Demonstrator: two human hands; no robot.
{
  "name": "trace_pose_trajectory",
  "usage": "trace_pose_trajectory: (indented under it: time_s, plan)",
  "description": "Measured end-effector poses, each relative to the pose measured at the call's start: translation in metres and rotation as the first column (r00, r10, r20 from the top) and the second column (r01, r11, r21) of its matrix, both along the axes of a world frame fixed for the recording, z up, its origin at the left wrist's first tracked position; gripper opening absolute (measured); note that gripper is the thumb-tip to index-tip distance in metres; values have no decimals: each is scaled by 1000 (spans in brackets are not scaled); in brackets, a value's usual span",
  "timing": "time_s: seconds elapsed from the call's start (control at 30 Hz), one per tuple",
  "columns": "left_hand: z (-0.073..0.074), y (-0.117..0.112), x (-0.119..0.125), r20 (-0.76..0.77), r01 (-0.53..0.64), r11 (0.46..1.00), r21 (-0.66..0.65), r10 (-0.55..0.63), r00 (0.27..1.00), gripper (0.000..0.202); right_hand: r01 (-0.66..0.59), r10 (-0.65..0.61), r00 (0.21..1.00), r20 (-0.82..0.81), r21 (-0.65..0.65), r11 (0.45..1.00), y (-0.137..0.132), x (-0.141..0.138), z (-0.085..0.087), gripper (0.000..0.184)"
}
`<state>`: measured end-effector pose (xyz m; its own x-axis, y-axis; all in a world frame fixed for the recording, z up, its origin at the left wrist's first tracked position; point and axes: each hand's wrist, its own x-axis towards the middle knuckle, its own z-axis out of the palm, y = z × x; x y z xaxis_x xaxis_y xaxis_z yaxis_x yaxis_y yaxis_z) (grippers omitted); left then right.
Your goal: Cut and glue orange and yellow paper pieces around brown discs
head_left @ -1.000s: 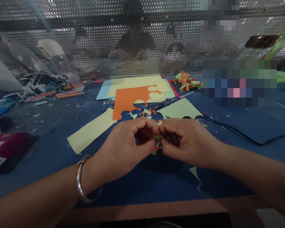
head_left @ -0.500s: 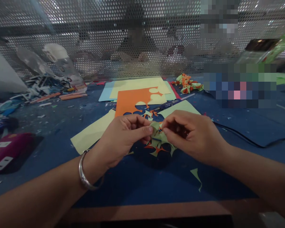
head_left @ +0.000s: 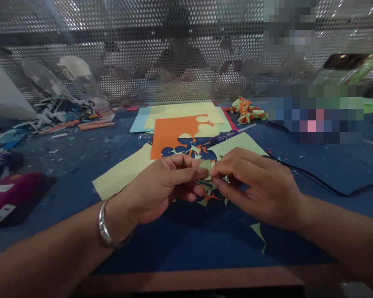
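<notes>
Between thumb and fingers, my left hand (head_left: 170, 178) pinches a small pale green paper piece (head_left: 206, 166), rounded along its edge. My right hand (head_left: 255, 182) closes its fingertips at the right edge of that same piece. Under both hands lie green and orange paper scraps (head_left: 210, 198), partly hidden. A sheet of orange paper (head_left: 170, 134) with round cutouts lies just beyond. One pale green sheet (head_left: 121, 176) rests beneath my left wrist side, and another green sheet (head_left: 242, 142) is behind my right hand.
Folded orange and green paper pieces (head_left: 247, 109) are heaped at the back. A clear bottle (head_left: 88, 89) stands at the left by paper scraps (head_left: 52, 109). A magenta case (head_left: 15, 194) sits at the left edge. A black cable (head_left: 317, 176) runs rightward. Perforated metal (head_left: 136, 49) closes the back.
My right hand has moved left and slightly down, so its fingertips now meet the paper piece. My left hand keeps its pinch, its lower fingers a little more spread.
</notes>
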<state>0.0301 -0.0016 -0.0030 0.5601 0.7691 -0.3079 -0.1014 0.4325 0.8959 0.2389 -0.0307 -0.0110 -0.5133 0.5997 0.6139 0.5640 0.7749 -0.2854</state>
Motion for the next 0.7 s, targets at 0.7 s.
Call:
trace_pose_trajectory:
  time_s: [0.7]
  plan:
    - [-2,-10,7,77,-127,965,231,112,991,17,68,-152,962,-225,-341,938,-3,-9,5,6]
